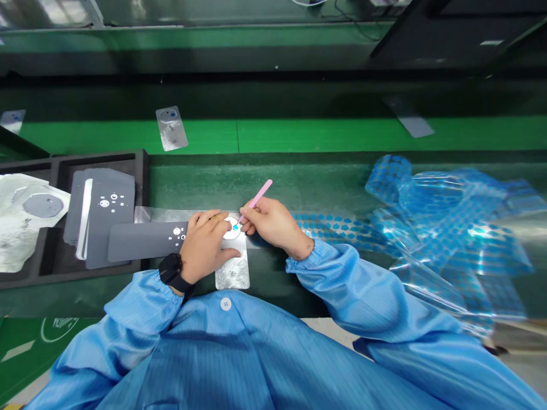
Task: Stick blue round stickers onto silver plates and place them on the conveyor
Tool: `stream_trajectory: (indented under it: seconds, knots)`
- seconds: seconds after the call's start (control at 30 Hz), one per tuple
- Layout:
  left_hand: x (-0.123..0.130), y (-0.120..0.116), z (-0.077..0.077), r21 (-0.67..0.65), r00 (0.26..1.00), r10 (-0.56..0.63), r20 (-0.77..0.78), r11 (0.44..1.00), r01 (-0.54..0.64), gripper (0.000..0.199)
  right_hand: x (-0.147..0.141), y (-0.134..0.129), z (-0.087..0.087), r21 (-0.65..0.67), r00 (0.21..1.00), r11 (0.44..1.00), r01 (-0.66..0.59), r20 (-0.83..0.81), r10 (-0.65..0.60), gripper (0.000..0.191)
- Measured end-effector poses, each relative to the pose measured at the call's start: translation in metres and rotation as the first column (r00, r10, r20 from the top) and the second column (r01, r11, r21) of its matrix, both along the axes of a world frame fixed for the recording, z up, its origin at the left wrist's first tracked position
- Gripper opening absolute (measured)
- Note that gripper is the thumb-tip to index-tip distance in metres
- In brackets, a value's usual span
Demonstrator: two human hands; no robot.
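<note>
The right hand (273,222) grips a pink stick (264,190) between closed thumb and fingers; whether it has one arm or two is hard to make out. Its lower end is at a blue dot (235,227) in the white ring of a silver card (233,273), which lies on the green bench (256,179) between the hands.

The left hand (204,247) is open, palm down, thumb apart from the fingers. Its fingertips reach the upper part of the card and cover some of the ring; its palm and fingers hide one end of a grey panel (145,242). Whether it presses on either cannot be told. The panel's other end lies over a stack of grey panels (113,196) in a black tray (143,176), cut off by the left edge of the view. Silver sheets (19,233) beside the stack are also cut off.

A clear strip (147,214) runs behind the hands. Blue-dotted film (444,222) lies crumpled on the right, its folds blurred by glare. Beyond the bench, a second card (172,134) lies on a bright green strip (299,135); a grey piece (412,121) farther right is too blurred to identify.
</note>
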State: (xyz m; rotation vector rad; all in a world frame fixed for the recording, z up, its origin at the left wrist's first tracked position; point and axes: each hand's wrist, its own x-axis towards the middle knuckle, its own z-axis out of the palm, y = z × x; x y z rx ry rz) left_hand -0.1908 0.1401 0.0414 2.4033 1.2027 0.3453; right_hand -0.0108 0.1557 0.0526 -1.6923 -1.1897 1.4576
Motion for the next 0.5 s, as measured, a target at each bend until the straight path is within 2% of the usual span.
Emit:
stream_trajectory:
  seconds: [0.33, 0.5]
  knots:
    - [-0.003, -0.0002, -0.0028, 0.049, 0.999, -0.027, -0.019, 0.998, 0.028, 0.043, -0.0018, 0.0003, 0.0043, 0.012, 0.999, 1.0, -0.02, 0.049, 0.02, 0.015]
    - [-0.0045, 0.0004, -0.0031, 0.067, 0.999, -0.042, -0.031, 0.997, 0.044, 0.041, -0.0014, -0.0006, -0.0024, 0.073, 0.996, 0.996, -0.06, 0.075, 0.054, 0.012]
